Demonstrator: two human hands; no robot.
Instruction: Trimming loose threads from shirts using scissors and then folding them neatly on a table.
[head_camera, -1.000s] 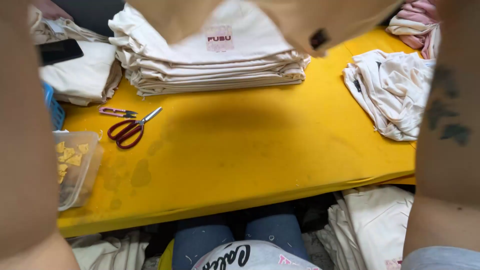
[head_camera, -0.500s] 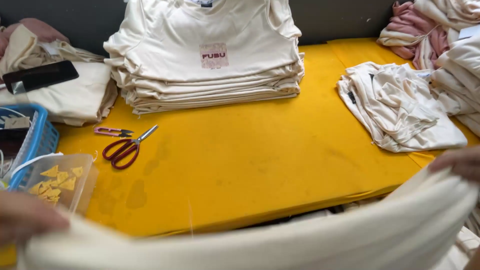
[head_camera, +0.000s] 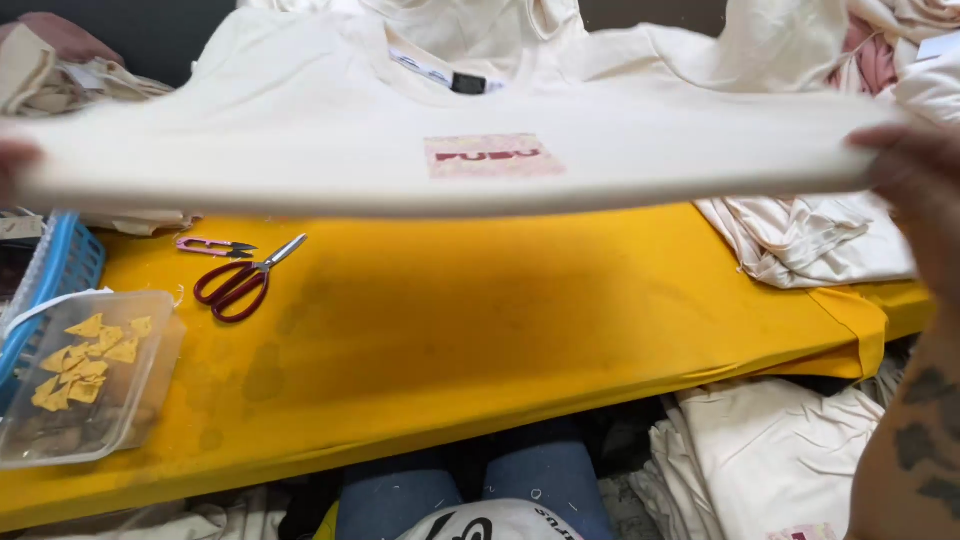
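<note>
Both hands, the left hand (head_camera: 15, 165) and the right hand (head_camera: 915, 190), have a closed grip on the cream shirt (head_camera: 470, 140), stretched flat between them. Under the shirt lies the yellow bench (head_camera: 500, 320), with red scissors (head_camera: 240, 285) nearer the left grip.

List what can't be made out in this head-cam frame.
- Left hand: mostly cut off by the frame's left edge, blurred; grip unclear.
- Right hand: motion-blurred, fingers behind the cream shirt.
- Shirt stack behind: hidden by the stretched shirt.
- Blue basket: contents cut off at left.
</note>
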